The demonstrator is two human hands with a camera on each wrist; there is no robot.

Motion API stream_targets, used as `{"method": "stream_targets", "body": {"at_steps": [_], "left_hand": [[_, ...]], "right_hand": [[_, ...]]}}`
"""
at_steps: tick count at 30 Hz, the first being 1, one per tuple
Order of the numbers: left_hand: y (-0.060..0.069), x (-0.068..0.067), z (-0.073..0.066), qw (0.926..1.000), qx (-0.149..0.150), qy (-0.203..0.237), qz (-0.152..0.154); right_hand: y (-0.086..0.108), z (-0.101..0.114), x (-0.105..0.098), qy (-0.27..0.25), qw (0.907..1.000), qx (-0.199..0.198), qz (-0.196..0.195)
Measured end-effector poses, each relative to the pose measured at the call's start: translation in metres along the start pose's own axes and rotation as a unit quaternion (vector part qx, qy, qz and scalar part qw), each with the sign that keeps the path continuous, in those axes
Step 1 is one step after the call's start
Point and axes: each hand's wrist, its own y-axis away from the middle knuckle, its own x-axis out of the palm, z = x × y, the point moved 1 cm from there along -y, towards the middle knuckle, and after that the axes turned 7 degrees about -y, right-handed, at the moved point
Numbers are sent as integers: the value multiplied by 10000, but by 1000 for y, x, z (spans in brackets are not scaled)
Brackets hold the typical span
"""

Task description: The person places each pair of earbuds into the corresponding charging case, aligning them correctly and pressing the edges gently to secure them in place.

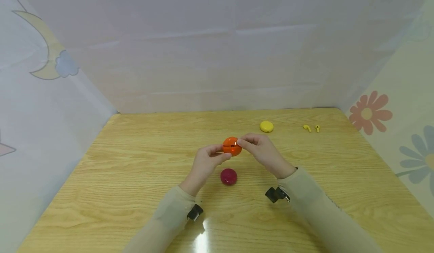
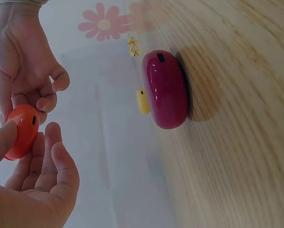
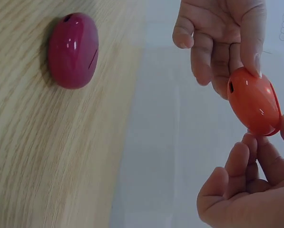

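An orange rounded case (image 1: 232, 146) is held above the table between both hands, also seen in the left wrist view (image 2: 23, 133) and the right wrist view (image 3: 255, 102). The left hand (image 1: 207, 164) pinches its left side with thumb and fingers. At its right side, the right hand (image 1: 264, 153) pinches it with the thumb and fingertips. A dark line crosses the case in the head view; a small dark port shows in the wrist views. Below the hands a dark pink case (image 1: 228, 177) rests on the table.
A yellow case (image 1: 266, 126) lies toward the back of the wooden table (image 1: 135, 151). To its right are two yellow earbuds (image 1: 306, 128), (image 1: 317, 128). Light fabric walls with moon and flower prints stand behind and beside the table.
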Motion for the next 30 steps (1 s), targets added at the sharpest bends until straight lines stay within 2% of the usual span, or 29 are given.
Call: {"method": "stream_targets", "body": {"at_steps": [5,11,23,30], "left_hand": [[-1,-2,-1,9999,-23,122,51],[-3,-4,-2,9999,49,114,64],[-6,-7,-2,9998,46,163,96],[-10,-9,0,9998,-2,136,161]], "right_hand": [[0,-3,1,177,9991,-392,-8],[-1,-5,2,444,9972,-598,-23],[-2,-3,2,528,9985,-59,-159],[-5,-3,3,192,9995,224,-149]]}}
